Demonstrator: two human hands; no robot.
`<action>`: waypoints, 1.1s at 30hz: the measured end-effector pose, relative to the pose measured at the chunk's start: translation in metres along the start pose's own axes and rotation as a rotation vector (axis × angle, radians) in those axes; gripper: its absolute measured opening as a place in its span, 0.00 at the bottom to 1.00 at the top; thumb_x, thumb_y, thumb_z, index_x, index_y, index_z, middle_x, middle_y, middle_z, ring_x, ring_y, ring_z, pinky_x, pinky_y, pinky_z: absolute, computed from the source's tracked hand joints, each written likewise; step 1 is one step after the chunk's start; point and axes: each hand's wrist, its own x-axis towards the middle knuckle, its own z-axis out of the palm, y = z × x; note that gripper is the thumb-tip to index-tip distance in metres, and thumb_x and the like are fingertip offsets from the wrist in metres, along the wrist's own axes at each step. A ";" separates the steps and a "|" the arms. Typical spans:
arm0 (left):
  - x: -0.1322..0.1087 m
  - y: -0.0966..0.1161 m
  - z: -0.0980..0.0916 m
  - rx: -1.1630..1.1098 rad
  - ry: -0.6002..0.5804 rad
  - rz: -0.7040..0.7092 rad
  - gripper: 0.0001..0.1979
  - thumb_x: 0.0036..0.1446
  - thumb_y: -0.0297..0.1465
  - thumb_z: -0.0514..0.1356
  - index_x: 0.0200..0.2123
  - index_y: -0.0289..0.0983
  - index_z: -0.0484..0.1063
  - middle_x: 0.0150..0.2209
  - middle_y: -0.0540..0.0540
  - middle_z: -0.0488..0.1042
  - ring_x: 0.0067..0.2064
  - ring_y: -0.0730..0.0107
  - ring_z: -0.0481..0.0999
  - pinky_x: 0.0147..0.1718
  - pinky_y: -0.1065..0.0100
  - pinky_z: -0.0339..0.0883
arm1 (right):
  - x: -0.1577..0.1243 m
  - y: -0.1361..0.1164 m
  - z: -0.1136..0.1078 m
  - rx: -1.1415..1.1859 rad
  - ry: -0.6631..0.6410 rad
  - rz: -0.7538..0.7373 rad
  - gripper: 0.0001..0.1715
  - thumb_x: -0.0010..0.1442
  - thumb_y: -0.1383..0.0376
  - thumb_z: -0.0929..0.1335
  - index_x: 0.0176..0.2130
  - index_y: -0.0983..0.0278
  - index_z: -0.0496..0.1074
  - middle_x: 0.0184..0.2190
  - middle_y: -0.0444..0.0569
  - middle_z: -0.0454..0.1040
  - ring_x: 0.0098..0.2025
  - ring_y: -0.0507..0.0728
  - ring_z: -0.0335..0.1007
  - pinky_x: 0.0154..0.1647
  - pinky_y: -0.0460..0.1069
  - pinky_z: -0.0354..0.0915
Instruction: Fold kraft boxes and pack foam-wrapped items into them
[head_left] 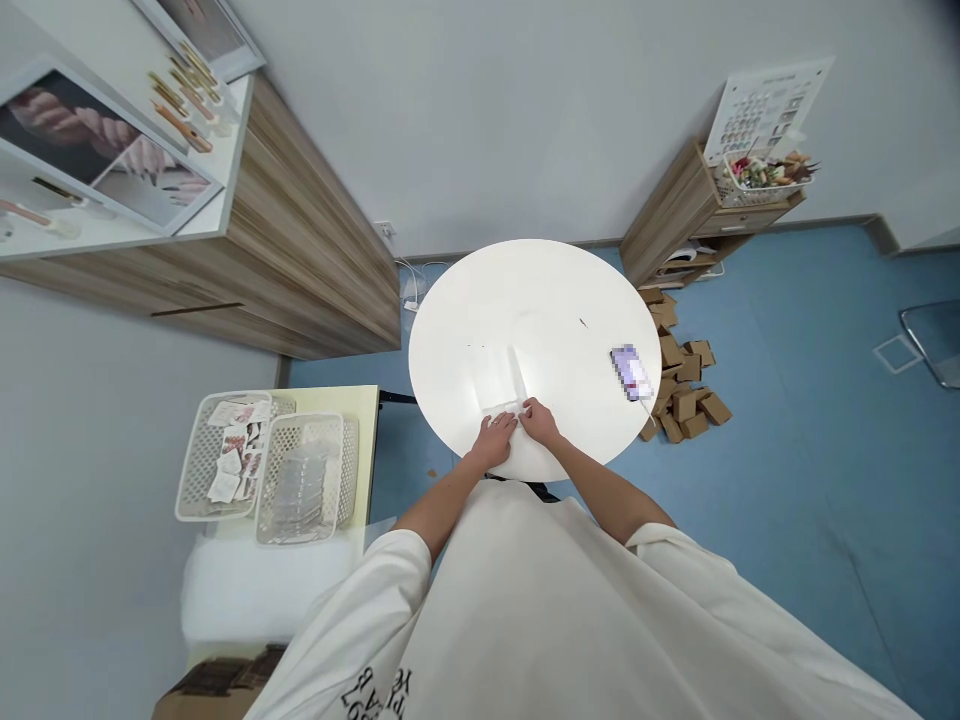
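A thin whitish, see-through sheet-like piece (495, 375) lies on the round white table (457, 300), close to its front edge. Along its right side a narrow strip stands up or is folded. Glare hides whether it is a sheet, a sleeve or a flat box. My left hand (495, 438) rests on the near edge of this piece with its fingers stretched out flat. At the near right corner, my right hand (538, 420) has its fingers pinched together on the edge. The two hands are nearly touching.
A phone (631, 372) with a cable lies at the table's right. Brown cardboard boxes (684, 370) are heaped on the floor beyond. At left, white baskets (266, 480) hold cards and clear packages, beside white wrapping material (255, 585). Wooden cabinets (322, 250) flank the table.
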 end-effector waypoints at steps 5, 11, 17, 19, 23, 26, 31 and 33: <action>-0.006 0.001 0.008 -0.202 0.227 -0.323 0.26 0.59 0.24 0.52 0.62 0.39 0.62 0.69 0.39 0.54 0.70 0.52 0.54 0.66 0.50 0.50 | -0.005 -0.003 0.004 -0.148 -0.061 -0.119 0.21 0.68 0.66 0.61 0.59 0.63 0.66 0.47 0.53 0.73 0.45 0.57 0.71 0.45 0.48 0.64; 0.008 0.003 0.008 -0.682 0.299 -0.955 0.27 0.58 0.33 0.61 0.59 0.37 0.57 0.61 0.33 0.62 0.57 0.53 0.71 0.51 0.59 0.68 | -0.008 -0.004 0.007 -0.289 -0.098 -0.152 0.28 0.66 0.72 0.61 0.64 0.66 0.61 0.50 0.58 0.70 0.47 0.58 0.70 0.45 0.48 0.64; 0.019 -0.008 -0.002 -0.875 0.328 -1.077 0.21 0.55 0.36 0.65 0.49 0.39 0.63 0.45 0.42 0.74 0.46 0.58 0.77 0.39 0.65 0.69 | -0.006 -0.005 0.006 -0.313 -0.129 -0.143 0.32 0.64 0.74 0.63 0.65 0.64 0.60 0.51 0.58 0.69 0.48 0.59 0.70 0.49 0.48 0.64; 0.020 -0.011 -0.003 -0.878 0.314 -1.030 0.13 0.55 0.35 0.65 0.41 0.40 0.66 0.37 0.46 0.74 0.41 0.61 0.77 0.36 0.66 0.68 | -0.006 -0.004 0.005 -0.301 -0.140 -0.148 0.34 0.62 0.75 0.63 0.66 0.64 0.60 0.51 0.58 0.69 0.48 0.58 0.70 0.50 0.48 0.64; 0.031 -0.007 -0.001 -0.830 0.319 -0.850 0.08 0.56 0.31 0.63 0.31 0.41 0.64 0.33 0.50 0.73 0.36 0.67 0.75 0.36 0.69 0.65 | -0.005 0.000 0.005 -0.277 -0.159 -0.163 0.38 0.58 0.78 0.64 0.66 0.65 0.60 0.51 0.58 0.69 0.48 0.58 0.69 0.51 0.49 0.64; 0.044 0.004 0.002 -0.799 0.293 -0.739 0.07 0.56 0.28 0.62 0.32 0.41 0.64 0.33 0.51 0.73 0.35 0.69 0.74 0.35 0.70 0.64 | -0.004 0.003 0.005 -0.260 -0.179 -0.175 0.41 0.56 0.79 0.64 0.67 0.65 0.59 0.51 0.58 0.68 0.48 0.59 0.69 0.50 0.50 0.64; 0.057 0.017 0.003 -0.778 0.219 -0.728 0.06 0.56 0.29 0.63 0.35 0.40 0.67 0.37 0.48 0.76 0.38 0.66 0.76 0.37 0.69 0.66 | -0.004 0.009 0.002 -0.184 -0.190 -0.213 0.39 0.57 0.78 0.64 0.66 0.65 0.58 0.51 0.58 0.69 0.48 0.58 0.69 0.50 0.49 0.65; 0.056 0.017 0.001 -0.798 0.193 -0.695 0.04 0.57 0.30 0.62 0.36 0.40 0.69 0.40 0.46 0.78 0.42 0.64 0.77 0.40 0.68 0.67 | -0.005 0.010 0.000 -0.126 -0.179 -0.211 0.39 0.58 0.76 0.64 0.67 0.66 0.54 0.50 0.56 0.71 0.48 0.58 0.70 0.48 0.50 0.65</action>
